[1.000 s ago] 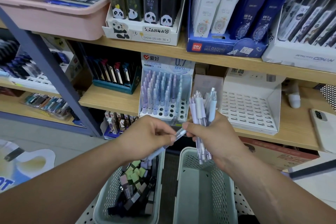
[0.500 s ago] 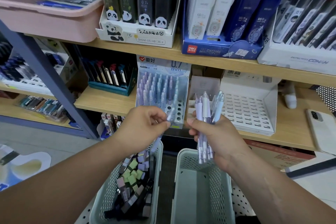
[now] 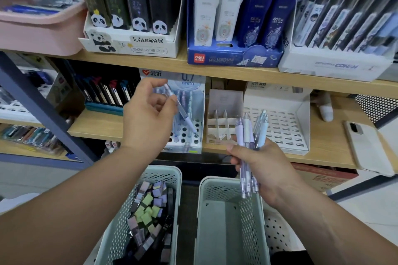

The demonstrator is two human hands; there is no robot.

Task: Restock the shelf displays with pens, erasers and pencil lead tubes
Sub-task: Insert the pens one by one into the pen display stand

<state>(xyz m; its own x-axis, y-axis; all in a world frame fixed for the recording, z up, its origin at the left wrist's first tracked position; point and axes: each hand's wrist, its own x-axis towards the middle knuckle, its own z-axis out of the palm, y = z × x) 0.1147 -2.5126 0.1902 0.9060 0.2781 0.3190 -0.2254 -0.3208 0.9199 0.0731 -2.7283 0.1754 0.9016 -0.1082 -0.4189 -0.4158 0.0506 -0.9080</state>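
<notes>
Lifted clear of the bundle since a second ago and carried up to the rack [image 3: 195, 135] on the shelf [image 3: 103, 127]: left hand [image 3: 148, 114], pinching one pen [image 3: 179, 112] between thumb and fingertips, tip slanting down toward the open holes at the rack's front right; not yet seated, by the look of it. Low and to the right, over the right basket [image 3: 215, 185]: right hand [image 3: 261, 165], fingers curled round a bundle [image 3: 247, 133] of several more pens, caps up.

Judged partway through the pens only; back rows of the rack filled, a number of front holes open; bundle left to slot in; erasers [image 3: 148, 206] and lead tubes [image 3: 165, 227] lying in the left basket [image 3: 163, 176], apparently untouched; tray [image 3: 280, 127] near the rack showing no stock.

Hard to tell whether the pen tip touches a hole or hangs just above; rack's left part hidden behind the left hand; exact count of the bundle unclear; bin [image 3: 38, 34] at top left blurred; near ends of both baskets cut off by the lower edge.
</notes>
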